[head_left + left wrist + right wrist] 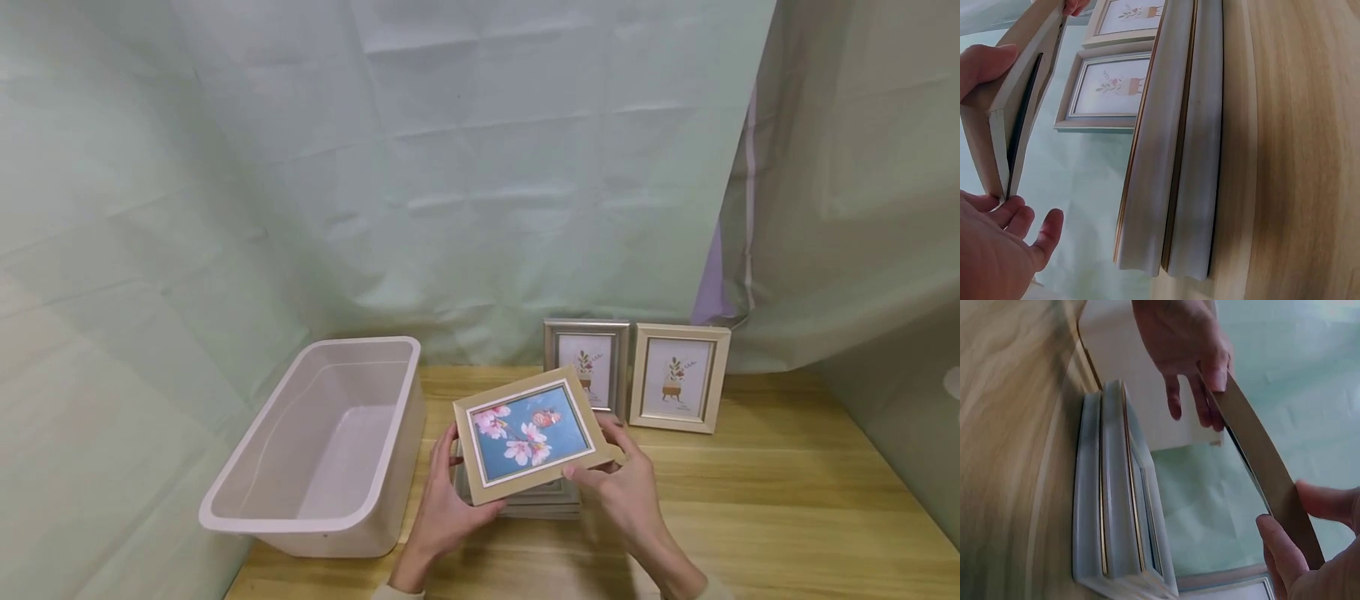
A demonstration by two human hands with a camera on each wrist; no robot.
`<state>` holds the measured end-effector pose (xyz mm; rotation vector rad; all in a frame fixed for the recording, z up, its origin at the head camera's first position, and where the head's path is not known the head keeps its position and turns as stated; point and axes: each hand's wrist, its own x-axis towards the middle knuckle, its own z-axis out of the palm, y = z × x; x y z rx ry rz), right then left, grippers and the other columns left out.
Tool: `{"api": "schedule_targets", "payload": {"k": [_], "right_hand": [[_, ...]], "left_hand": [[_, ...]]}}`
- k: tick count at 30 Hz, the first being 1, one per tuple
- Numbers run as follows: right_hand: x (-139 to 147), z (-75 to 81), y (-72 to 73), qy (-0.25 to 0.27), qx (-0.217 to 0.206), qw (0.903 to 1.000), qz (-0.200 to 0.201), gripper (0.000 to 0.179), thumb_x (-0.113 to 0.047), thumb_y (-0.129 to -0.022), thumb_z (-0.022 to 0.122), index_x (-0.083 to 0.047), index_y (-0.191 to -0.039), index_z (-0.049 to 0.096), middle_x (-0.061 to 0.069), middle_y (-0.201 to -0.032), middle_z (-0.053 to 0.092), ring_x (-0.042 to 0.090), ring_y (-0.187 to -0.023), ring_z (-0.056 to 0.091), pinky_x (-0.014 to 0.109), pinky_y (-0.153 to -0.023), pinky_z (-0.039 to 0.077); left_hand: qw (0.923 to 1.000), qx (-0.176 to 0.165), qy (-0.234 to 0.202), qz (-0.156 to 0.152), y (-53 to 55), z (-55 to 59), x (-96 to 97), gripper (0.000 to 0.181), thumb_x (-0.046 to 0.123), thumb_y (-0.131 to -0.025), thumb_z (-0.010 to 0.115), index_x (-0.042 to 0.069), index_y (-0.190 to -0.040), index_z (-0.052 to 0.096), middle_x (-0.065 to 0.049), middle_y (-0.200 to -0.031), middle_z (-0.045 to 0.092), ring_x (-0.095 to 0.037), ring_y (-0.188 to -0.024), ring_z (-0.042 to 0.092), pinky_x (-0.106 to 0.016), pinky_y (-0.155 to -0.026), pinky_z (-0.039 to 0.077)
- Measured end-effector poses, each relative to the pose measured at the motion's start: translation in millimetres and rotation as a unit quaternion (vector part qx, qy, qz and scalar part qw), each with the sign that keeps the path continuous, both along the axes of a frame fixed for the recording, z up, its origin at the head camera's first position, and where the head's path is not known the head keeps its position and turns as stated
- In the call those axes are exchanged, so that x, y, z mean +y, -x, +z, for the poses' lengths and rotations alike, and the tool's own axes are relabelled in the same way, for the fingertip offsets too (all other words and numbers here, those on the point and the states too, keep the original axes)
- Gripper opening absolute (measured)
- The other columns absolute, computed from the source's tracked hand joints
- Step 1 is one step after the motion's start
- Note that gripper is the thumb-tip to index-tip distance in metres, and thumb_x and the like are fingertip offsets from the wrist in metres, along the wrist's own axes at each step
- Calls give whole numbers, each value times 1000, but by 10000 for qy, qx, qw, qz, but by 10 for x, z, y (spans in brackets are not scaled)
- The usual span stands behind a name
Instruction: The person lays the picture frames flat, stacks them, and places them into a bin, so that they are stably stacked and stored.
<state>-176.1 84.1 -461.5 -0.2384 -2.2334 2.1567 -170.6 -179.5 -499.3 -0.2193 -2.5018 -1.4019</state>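
Note:
Both hands hold a beige picture frame [463, 433] up, tilted, with pink blossoms on blue in it. My left hand [444, 512] grips its left end, thumb on the near corner and fingers at the side edge. At the other end my right hand [630, 496] pinches it, thumb near the lower right corner and fingers behind. Underneath, apart from it, lies a stack of picture frames [542, 505] on the table. Pale side edges of the stack [1163, 150] fill the middle of the left wrist view. The held frame's thin side [1260, 444] faces the right wrist view.
A pale plastic bin [408, 467] stands to the left on the wooden table [787, 492]. Behind the hands, a silver picture frame [550, 350] and a cream picture frame [717, 375] stand upright with plant prints. Light green sheeting [480, 208] hangs behind.

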Motion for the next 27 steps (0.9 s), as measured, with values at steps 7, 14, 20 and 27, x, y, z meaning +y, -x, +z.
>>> {"api": "schedule_targets", "payload": {"k": [7,14,20,27], "right_hand": [[-17,-37,-2,-100,120,9995,271,100,12,-69,92,-7,-159,53,24,-158,51,27,-108,75,25,-78,66],[-42,-108,8,-900,236,9955,162,97,12,-65,95,-2,-153,59,24,-149,55,38,-117,71,23,-80,66],[-57,-184,36,-1160,299,9927,137,93,12,-64,94,3,-150,60,25,-143,58,42,-120,71,30,-89,67],[-74,-261,79,-1423,321,9893,101,90,9,-62,97,3,-146,65,23,-136,64,37,-114,73,37,-93,67]], "left_hand": [[9997,-244,64,53,78,-5,-58,141,27,-58,104,-3,-169,24,-29,-169,38,-41,-136,56,-62,-116,49],[9985,-479,264,20,145,-43,-109,142,30,-57,105,-3,-169,24,-31,-170,37,-49,-150,46,-68,-125,39],[9973,-471,553,-45,196,-98,-152,142,31,-56,105,-6,-167,26,-32,-167,40,-51,-155,40,-70,-129,33],[9962,-591,642,-51,233,-148,-187,141,32,-56,105,-6,-167,28,-31,-167,42,-50,-154,42,-69,-128,35]]}}
